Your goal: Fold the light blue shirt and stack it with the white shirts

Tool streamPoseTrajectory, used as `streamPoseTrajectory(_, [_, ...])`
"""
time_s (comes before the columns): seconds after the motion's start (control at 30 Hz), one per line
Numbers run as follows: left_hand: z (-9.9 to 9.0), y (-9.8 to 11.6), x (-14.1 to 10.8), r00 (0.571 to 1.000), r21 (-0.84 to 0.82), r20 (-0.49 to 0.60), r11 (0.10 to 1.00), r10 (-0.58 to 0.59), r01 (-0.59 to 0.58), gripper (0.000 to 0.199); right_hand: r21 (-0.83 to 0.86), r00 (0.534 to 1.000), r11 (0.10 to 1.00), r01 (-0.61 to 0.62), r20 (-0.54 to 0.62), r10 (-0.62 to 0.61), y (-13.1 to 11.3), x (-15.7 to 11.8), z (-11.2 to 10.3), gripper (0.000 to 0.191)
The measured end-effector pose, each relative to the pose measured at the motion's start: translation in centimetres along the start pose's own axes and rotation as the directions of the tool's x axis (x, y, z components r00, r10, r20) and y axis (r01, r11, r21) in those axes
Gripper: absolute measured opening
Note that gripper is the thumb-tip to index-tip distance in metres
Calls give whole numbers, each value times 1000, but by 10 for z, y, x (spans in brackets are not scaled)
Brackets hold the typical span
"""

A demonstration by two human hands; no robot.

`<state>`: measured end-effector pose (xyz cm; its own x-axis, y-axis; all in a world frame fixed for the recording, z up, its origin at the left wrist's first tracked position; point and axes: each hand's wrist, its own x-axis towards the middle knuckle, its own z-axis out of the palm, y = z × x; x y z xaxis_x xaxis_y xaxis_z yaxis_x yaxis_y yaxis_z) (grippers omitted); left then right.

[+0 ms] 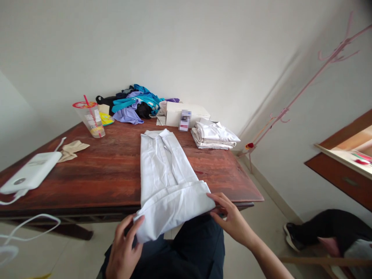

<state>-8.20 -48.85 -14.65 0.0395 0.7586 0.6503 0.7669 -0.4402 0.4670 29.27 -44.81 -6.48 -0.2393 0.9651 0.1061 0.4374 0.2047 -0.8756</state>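
A white shirt (162,162) lies lengthwise on the brown wooden table, its collar toward the wall. Its lower end is turned up into a wide fold that hangs a little past the table's front edge. My left hand (124,244) grips the fold's left corner between thumb and fingers. At the right corner, my right hand (229,217) pinches the cloth, fingers above and thumb below. Behind and right of the shirt sits a stack of folded white shirts (215,133).
On the table (116,182) stand a plastic cup with a straw (93,120), a white power bank (31,170), a beige cloth (72,149), a heap of clothes (136,102) and a white box (174,112). A pink coat rack (314,79) leans at right.
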Motion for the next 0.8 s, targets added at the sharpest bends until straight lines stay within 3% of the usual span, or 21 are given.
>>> streamPoseTrajectory(0.07, [1,1,11,999,34,-19,999,34,-34,58,-204,997,976,79,15,-77,2,-1,2,61])
streamPoseTrajectory(0.17, [-2,0,26,993,17,25,993,118,-118,61,-472,984,869,150,-16,-179,10,-2,11,70])
streamPoseTrajectory(0.37, [-13,-1,52,955,-73,134,964,264,-256,55,-688,952,701,188,-48,-302,9,12,12,74])
streamPoseTrajectory(0.47, [-16,-1,63,939,-145,194,955,283,-258,47,-687,935,665,293,60,-351,6,25,2,79])
streamPoseTrajectory(0.57, [-17,-4,73,931,-221,240,949,275,-224,37,-585,910,703,404,183,-371,9,36,-5,79])
streamPoseTrajectory(0.7, [-19,-11,86,928,-258,263,946,264,-196,39,-435,910,800,412,164,-380,15,43,-9,70])
streamPoseTrajectory(0.8, [-25,-19,95,898,-238,343,950,277,-202,44,-419,907,805,421,201,-369,16,44,-11,70])
